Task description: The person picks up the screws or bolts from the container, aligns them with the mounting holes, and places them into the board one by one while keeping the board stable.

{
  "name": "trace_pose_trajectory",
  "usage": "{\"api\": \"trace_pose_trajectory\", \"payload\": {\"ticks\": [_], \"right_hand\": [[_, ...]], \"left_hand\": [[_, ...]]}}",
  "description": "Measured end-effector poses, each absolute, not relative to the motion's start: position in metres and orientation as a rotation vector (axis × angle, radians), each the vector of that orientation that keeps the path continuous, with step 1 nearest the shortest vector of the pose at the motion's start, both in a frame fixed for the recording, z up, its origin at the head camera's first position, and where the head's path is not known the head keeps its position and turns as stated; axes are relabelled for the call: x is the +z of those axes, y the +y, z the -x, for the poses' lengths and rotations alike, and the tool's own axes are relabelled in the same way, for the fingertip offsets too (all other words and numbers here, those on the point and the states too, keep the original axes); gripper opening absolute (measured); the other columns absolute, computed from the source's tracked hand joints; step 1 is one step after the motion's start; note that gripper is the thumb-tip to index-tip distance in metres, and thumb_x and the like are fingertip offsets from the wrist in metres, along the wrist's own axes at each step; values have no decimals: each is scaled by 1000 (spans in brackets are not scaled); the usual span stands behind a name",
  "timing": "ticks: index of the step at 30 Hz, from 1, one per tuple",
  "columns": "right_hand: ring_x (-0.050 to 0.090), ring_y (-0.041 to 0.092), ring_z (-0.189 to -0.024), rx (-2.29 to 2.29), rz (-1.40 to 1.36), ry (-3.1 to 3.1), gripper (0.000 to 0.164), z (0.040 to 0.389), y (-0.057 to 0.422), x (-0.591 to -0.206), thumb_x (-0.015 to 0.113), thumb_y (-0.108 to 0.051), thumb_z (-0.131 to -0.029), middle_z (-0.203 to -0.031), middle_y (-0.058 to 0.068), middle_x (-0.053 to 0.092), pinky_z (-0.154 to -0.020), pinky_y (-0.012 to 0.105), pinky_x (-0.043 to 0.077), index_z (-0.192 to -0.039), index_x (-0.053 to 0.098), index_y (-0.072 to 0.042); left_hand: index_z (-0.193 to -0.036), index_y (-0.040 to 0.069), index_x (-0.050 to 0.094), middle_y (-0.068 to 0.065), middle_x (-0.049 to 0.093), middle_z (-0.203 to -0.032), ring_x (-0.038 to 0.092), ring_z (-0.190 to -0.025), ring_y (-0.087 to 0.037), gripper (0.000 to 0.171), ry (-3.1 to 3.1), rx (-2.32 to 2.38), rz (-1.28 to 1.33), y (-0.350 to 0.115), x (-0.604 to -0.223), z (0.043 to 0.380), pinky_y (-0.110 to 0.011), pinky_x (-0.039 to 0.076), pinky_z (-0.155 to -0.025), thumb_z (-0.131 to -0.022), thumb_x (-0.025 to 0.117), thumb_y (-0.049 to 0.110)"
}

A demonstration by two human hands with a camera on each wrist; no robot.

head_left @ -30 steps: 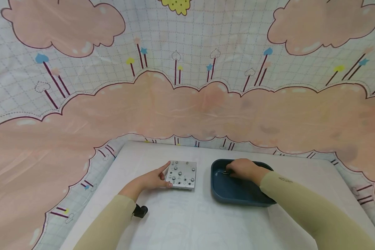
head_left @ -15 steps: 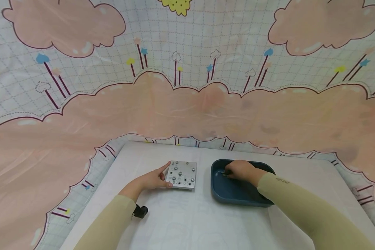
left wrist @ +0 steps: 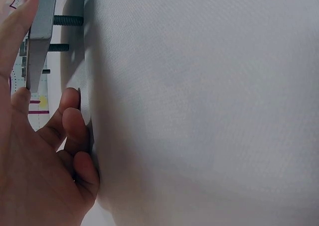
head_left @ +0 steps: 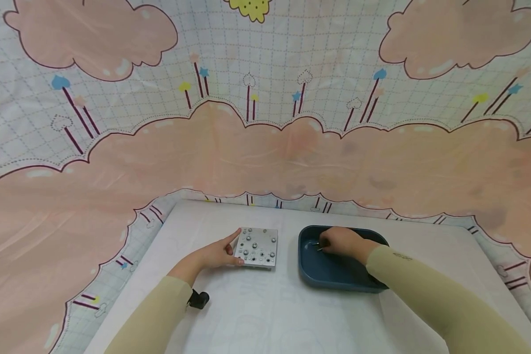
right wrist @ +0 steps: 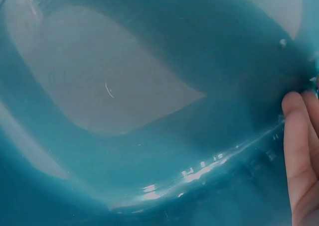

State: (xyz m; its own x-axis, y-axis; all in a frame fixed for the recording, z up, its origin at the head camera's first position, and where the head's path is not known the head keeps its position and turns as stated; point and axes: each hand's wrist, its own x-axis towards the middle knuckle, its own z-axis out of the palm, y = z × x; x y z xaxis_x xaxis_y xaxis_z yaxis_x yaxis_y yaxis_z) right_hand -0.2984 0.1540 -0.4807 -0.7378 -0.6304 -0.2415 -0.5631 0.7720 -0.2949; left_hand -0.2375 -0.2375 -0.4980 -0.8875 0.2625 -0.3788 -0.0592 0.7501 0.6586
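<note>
A square metal plate (head_left: 257, 247) studded with several screws stands raised over the table in the head view. My left hand (head_left: 213, 255) holds it at its left side, thumb at the front edge and index finger at the back corner. In the left wrist view, threaded screw ends (left wrist: 68, 20) stick out below the plate, and the other fingers (left wrist: 75, 126) curl beneath. My right hand (head_left: 342, 242) reaches into a dark blue tray (head_left: 307, 275), fingers curled and pinching a small thin metal piece (head_left: 320, 249) whose kind I cannot tell.
White cloth covers the table (head_left: 256, 314). A black wrist-camera mount (head_left: 199, 299) hangs below the left wrist. The tray's raised wall surrounds the right hand. Behind the table hangs a patterned curtain (head_left: 265, 152).
The left hand and plate stay where they were. The right hand has shifted slightly inside the tray, and the metal at its fingertips shows at a different angle.
</note>
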Motion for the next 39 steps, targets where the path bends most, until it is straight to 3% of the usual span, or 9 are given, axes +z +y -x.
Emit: {"api": "trace_pose_trajectory", "payload": {"ticks": [14, 39], "right_hand": [[55, 11, -76, -548, 857, 2556, 6, 296, 157, -471, 72, -9, -89, -86, -6, 63, -73, 31, 49, -94, 72, -13], [56, 10, -79, -230, 1025, 2535, 13, 290, 146, -477, 71, -6, -89, -88, -7, 64, -79, 35, 52, -98, 75, -14]], "left_hand": [[-160, 32, 15, -4, 51, -98, 48, -86, -19, 109, 2499, 943, -164, -240, -498, 237, -39, 36, -82, -77, 83, 47], [-160, 32, 16, -4, 51, -98, 48, -87, -20, 109, 2485, 954, -157, -239, -495, 237, -41, 37, -83, -76, 83, 48]]}}
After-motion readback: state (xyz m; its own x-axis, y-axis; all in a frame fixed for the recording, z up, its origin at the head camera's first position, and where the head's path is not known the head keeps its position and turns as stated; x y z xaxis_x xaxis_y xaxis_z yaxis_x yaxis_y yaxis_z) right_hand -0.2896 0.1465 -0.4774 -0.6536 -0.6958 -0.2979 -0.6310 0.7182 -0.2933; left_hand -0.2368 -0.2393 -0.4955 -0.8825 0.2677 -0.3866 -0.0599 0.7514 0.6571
